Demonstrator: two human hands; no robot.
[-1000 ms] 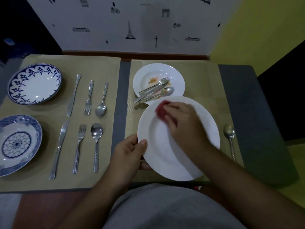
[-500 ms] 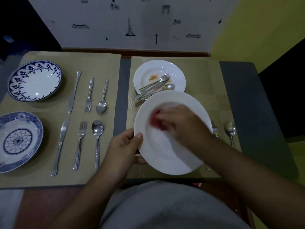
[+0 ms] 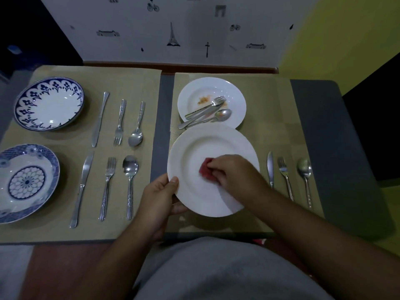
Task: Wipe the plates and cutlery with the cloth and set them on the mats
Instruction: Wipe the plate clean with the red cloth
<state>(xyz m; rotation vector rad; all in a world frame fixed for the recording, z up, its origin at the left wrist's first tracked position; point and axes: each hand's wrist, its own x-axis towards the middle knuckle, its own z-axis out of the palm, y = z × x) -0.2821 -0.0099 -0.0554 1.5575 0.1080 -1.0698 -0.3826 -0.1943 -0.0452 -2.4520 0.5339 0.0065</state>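
A large white plate [image 3: 207, 146] is held tilted above the right mat [image 3: 270, 105]. My left hand [image 3: 159, 195] grips its lower left rim, thumb on top. My right hand [image 3: 236, 174] presses a small red cloth [image 3: 206, 169] against the plate's middle. Behind it on the same mat lies a smaller white plate [image 3: 194, 92] with orange food smears and a dirty knife, fork and spoon [image 3: 205, 114] across it. To the right of the held plate a knife [image 3: 270, 167], fork [image 3: 284, 176] and spoon [image 3: 304, 169] lie side by side.
On the left mat [image 3: 65, 230] stand two blue-patterned plates, the far one [image 3: 48, 103] and the near one [image 3: 26, 181], each with a knife, fork and spoon laid beside it. A white patterned wall [image 3: 173, 29] closes the back. The grey table edge [image 3: 324, 148] runs along the right.
My right hand has rubbed the red cloth from the plate's upper part down to its middle. The plate has shifted left, uncovering the knife, fork and spoon on its right.
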